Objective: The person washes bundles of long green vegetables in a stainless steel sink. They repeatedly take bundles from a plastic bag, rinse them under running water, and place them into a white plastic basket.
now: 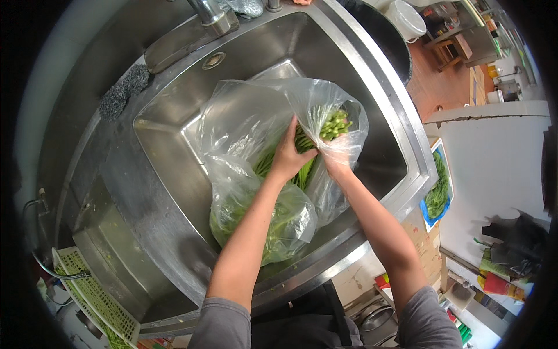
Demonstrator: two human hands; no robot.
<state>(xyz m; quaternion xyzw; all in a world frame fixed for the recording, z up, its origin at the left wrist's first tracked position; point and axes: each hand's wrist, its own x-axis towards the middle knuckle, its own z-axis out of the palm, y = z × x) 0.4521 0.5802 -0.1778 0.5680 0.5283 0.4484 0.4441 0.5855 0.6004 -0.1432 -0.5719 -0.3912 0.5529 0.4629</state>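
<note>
A large clear plastic bag (232,119) lies spread in the steel sink (279,35), with long leafy green vegetables inside. My left hand (289,154) is at the bunch of green stems (302,168), thumb and forefinger on either side of it. On the right, my right hand (338,152) is closed round the same bunch near its cut ends, which point up and to the right. Part of the bag's film covers that hand, so some of its fingers are hidden. More greens (273,227) show through the bag's lower part.
A faucet (214,14) stands at the sink's back edge, near a dark scouring pad (124,90). To the left, a second basin (125,238) has a pale green plastic basket (96,291) at its edge. Greens in a blue-lined tray (437,186) lie at right, below a black bin (378,35).
</note>
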